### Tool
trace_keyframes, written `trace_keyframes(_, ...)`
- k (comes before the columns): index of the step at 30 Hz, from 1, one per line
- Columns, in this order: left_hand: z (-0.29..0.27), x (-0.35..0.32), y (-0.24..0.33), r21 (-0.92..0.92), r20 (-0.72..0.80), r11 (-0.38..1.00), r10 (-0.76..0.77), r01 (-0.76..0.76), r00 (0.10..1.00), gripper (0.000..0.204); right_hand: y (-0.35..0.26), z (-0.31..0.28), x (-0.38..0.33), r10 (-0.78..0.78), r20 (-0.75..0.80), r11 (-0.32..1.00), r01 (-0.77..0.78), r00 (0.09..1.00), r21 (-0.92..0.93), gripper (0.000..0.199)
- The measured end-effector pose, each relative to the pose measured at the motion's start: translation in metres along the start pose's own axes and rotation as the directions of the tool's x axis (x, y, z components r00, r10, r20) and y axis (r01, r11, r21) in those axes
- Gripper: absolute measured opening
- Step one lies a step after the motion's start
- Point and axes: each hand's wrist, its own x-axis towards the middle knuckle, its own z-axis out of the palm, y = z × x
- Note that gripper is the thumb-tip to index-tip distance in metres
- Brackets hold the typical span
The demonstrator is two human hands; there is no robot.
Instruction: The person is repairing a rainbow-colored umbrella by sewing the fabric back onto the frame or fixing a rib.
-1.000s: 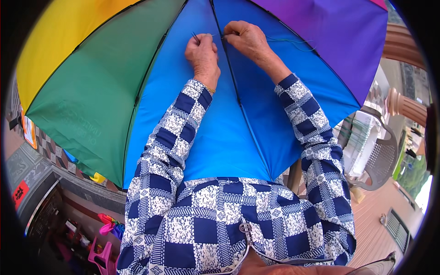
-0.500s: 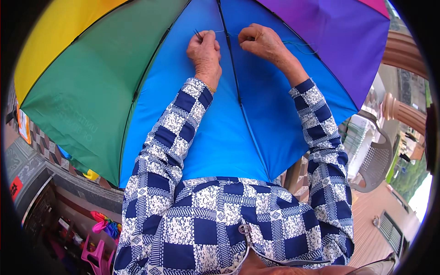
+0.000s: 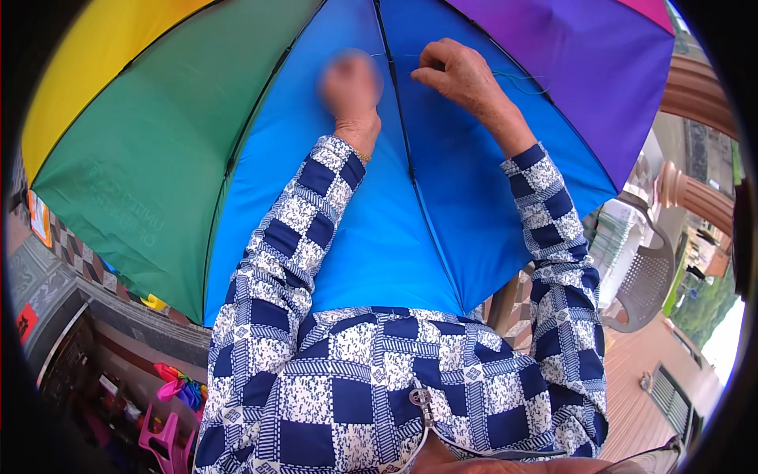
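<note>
Umbrella [image 3: 379, 237], rainbow-panelled, ribs showing, is spreading beneath and beyond both hands, its near edge reaching back to the wearer's chest. Blue panels are lying directly under the hands; green and yellow are extending left of them, purple to their right.

Left hand [image 3: 351, 87]: sitting just left of a dark rib [image 3: 401, 103]. Blur is covering the fingers, so grip cannot be told; the dark pronged tool showing there half a second ago is not making itself out now.

Right hand [image 3: 462, 77]: hanging right of the rib, apart from it and from the left hand. Thumb and forefinger are pressing together, apparently pinching thread [image 3: 517, 77]; a loose teal loop is trailing off beyond the wrist side. Anything finer between the fingertips is staying too small to tell.

Change: one second ago the right hand was working at the rib; now it is standing clear to the right, while the left hand is keeping nearly the same place. A faint strand is crossing the gap between them at the rib. Reading: thread is probably being drawn through there, slack shortening.
</note>
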Motion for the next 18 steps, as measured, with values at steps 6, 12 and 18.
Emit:
trace_keyframes(6, 0.001, 0.0, 0.0, 0.031, 0.003, 1.0, -0.003, 0.003, 1.0, 0.01, 0.0, 0.012, 0.0, -0.004, -0.113, 1.0, 0.003, 0.994, -0.011, 0.019)
trace_keyframes(12, 0.001, 0.001, -0.002, 0.027, 0.006, 1.0, 0.006, -0.006, 1.0, 0.01, -0.015, 0.031, 0.005, -0.053, -0.247, 0.991, 0.02, 0.968, -0.136, 0.011)
trace_keyframes(18, 0.001, 0.001, -0.001, 0.018, 0.013, 1.0, 0.001, -0.001, 1.0, 0.011, -0.006, 0.031, 0.003, -0.085, -0.205, 0.979, 0.044, 0.975, -0.199, 0.007)
